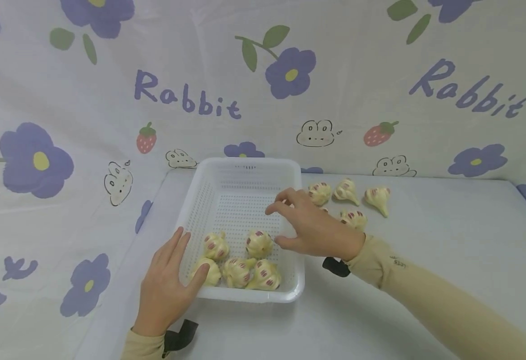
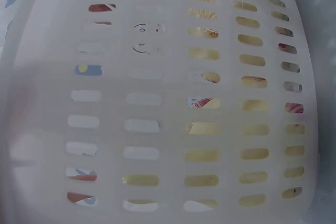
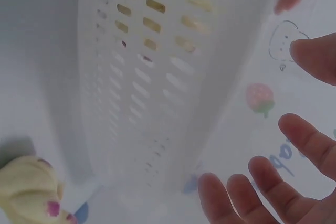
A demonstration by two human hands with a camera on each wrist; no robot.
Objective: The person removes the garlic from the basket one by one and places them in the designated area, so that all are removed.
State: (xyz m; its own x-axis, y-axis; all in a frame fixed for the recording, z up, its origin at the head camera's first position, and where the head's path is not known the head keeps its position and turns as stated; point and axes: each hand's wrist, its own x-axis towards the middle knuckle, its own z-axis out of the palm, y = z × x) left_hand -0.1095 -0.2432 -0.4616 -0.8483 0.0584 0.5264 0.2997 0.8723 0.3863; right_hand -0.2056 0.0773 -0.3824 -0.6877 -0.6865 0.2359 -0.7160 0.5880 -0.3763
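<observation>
while the right hand (image 1: 312,225) hangs over the basket (image 1: 254,296) — grip spread, pinching nothing — the left hand (image 1: 167,280), fingers straight, lies at its left rim. five garlic bulbs (image 1: 259,244) sit inside, more on the worktop (image 1: 447,240); likely light and firm, best held round the fat body.

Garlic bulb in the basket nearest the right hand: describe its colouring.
This garlic bulb is pale yellow with purplish patches, clearest in the head view.
</observation>
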